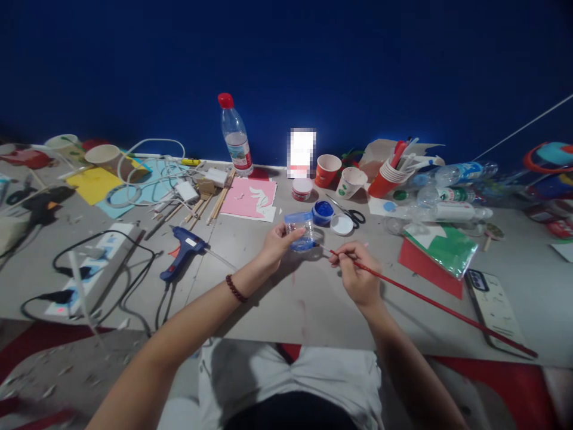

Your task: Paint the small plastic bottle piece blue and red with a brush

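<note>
My left hand [274, 248] is closed around a clear plastic piece that looks like a cut bottle section [298, 226], with blue paint along its top and bottom edges. Pinched in my right hand [360, 278] is a paintbrush [430, 298] with a long red handle slanting down to the right. Its bristle tip is at the blue lower right edge of the plastic piece; whether it touches I cannot tell. Just behind the piece stands an uncapped jar of blue paint [323, 206], and a white lid [341, 225] lies beside it.
A blue glue gun [185, 251] and a power strip [92, 272] with cables lie left. Scissors [356, 218], paper cups [328, 170] and a red-capped bottle [237, 140] are behind. Plastic bottles [456, 212], coloured paper [434, 269] and a phone [499, 310] lie right.
</note>
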The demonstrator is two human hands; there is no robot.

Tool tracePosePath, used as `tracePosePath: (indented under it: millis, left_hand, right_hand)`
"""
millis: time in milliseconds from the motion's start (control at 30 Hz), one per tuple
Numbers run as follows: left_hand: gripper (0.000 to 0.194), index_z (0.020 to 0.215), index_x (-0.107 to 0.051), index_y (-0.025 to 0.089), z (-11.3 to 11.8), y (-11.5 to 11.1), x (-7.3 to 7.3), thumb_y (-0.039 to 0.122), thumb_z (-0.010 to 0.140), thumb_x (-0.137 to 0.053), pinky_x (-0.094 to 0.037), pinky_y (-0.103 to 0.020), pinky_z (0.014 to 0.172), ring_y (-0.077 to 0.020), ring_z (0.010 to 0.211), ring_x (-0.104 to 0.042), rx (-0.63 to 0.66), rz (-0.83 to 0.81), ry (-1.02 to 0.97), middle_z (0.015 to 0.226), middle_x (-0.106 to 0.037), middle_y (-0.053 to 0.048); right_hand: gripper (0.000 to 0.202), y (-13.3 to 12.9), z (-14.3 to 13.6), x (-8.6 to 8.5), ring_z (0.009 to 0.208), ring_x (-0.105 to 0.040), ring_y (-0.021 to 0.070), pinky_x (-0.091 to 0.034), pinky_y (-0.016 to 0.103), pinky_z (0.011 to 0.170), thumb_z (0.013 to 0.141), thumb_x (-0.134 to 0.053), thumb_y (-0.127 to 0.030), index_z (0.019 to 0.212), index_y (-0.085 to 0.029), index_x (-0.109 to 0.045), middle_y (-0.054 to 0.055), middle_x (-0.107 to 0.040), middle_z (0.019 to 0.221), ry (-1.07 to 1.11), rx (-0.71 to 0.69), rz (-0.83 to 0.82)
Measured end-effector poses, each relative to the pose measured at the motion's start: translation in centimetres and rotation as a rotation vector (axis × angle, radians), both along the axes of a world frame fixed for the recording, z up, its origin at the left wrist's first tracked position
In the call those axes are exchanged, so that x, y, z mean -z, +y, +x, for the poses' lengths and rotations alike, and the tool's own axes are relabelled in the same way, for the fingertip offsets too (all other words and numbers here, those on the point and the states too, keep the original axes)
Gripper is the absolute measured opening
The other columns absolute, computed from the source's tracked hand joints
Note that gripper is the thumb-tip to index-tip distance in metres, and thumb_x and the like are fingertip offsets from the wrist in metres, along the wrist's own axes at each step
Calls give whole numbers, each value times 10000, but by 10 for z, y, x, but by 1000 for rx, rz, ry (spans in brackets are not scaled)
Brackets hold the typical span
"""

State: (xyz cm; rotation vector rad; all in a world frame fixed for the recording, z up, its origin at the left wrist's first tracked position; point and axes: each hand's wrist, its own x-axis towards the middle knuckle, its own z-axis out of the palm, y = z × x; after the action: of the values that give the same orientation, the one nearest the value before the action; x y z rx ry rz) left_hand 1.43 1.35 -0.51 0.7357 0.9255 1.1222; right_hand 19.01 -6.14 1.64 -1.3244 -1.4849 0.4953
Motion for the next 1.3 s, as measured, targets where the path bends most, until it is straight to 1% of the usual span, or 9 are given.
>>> tracePosePath:
  millis: [133, 267, 367, 733, 1000, 1067, 1167, 1233, 1300]
  left_hand:
    - [379, 876, -723, 153, -1, 1, -1, 357, 609, -897, -512, -328, 790, -164, 795, -657, -6, -12, 5, 878, -742, -61]
    - [383, 877, -717, 142, -1, 1, -2, 358, 612, -891, -517, -315, 767, -165, 783, -662, 10, -8, 0, 861, -739, -57]
    - [374, 852, -718, 141, -1, 1, -2, 353, 601, -895, -512, -305, 749, -153, 750, -653, 5, -15, 16, 828, -733, -51]
    - [449, 932, -740, 149, -6, 6, 7, 430, 619, -896, -519, -358, 828, -202, 856, -687, 65, -1, -13, 939, -757, -84]
    - [430, 853, -747, 168, -8, 9, 2, 435, 565, -924, -519, -387, 818, -224, 801, -689, 87, -45, -67, 844, -760, -84]
    - [453, 843, -749, 168, -8, 10, 2, 456, 541, -927, -523, -372, 795, -215, 786, -683, 82, -49, -56, 835, -758, -78]
    - [488, 844, -754, 166, -9, 10, 2, 482, 515, -930, -526, -355, 741, -206, 765, -671, 97, -48, -41, 838, -755, -76]
    - [495, 846, -758, 163, -9, 10, 2, 492, 516, -928, -522, -352, 715, -201, 747, -662, 112, -42, -36, 831, -751, -76]
    - [482, 835, -757, 161, -9, 10, 2, 492, 527, -924, -515, -353, 706, -198, 726, -655, 122, -36, -36, 814, -746, -75]
  right_hand:
    - [113, -1, 3, 4, 535, -650, 144, -528, 267, 527, 869, -534, -194, 779, -223, -596, -8, -706, 638, 107, 11, 5]
    - [100, -2, 0, 6, 579, -666, 148, -570, 284, 555, 909, -538, -237, 839, -214, -606, 7, -714, 692, 268, -203, -104]
    - [101, -3, -6, 5, 607, -674, 137, -581, 270, 579, 915, -537, -233, 854, -217, -616, 8, -717, 728, 237, -265, -131]
    - [95, -2, -5, -2, 565, -684, 136, -552, 243, 539, 880, -524, -186, 824, -228, -588, -16, -716, 649, 132, -114, -34]
    - [112, -4, 0, 0, 526, -659, 142, -536, 265, 523, 867, -534, -185, 782, -230, -591, -16, -704, 629, 106, -2, 41]
    - [112, -5, 0, 4, 519, -649, 146, -539, 276, 509, 887, -536, -209, 794, -225, -595, -6, -700, 638, 181, -36, 36]
    - [100, -5, -2, 8, 560, -666, 154, -569, 294, 528, 917, -540, -244, 844, -221, -605, 6, -710, 686, 290, -186, -49]
    - [94, -5, -5, 8, 605, -680, 151, -586, 294, 562, 925, -542, -246, 867, -222, -612, 9, -722, 735, 299, -266, -94]
    - [93, -5, -7, 6, 622, -683, 140, -586, 279, 579, 923, -543, -229, 867, -226, -618, 5, -725, 753, 270, -280, -100]
